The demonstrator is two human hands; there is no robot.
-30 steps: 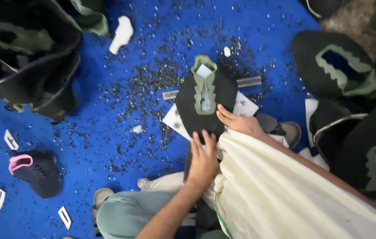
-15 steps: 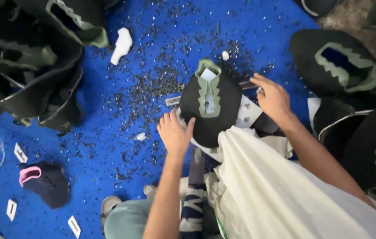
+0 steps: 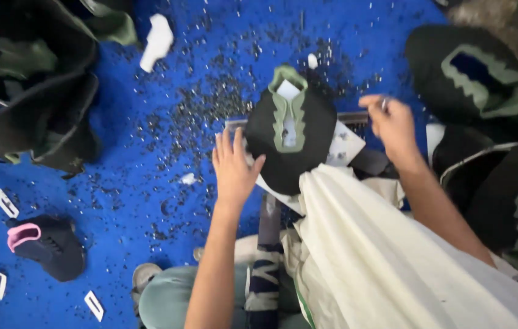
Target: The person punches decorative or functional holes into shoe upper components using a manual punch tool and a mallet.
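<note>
A black shoe upper (image 3: 307, 131) with a pale green tongue strip lies over a metal bar (image 3: 356, 117) and white paper (image 3: 344, 149) on the blue floor. My left hand (image 3: 233, 167) rests flat at the upper's left edge, fingers spread, holding nothing. To the right of the upper my right hand (image 3: 394, 125) hovers beyond the bar's end, fingers pinched on a small shiny piece (image 3: 384, 103) that is too blurred to identify. A cream cloth (image 3: 393, 256) drapes over my lap below the upper.
Piles of black and green uppers lie at the top left (image 3: 27, 79) and along the right (image 3: 472, 73). A dark shoe with a pink collar (image 3: 49, 244) sits at the lower left among white tags (image 3: 94, 304). Dark scraps litter the blue floor (image 3: 149, 183). A white scrap (image 3: 158, 39) lies up top.
My left hand slid from the upper's lower edge to its left side. My right hand left the upper and moved up and to the right, past the bar's end.
</note>
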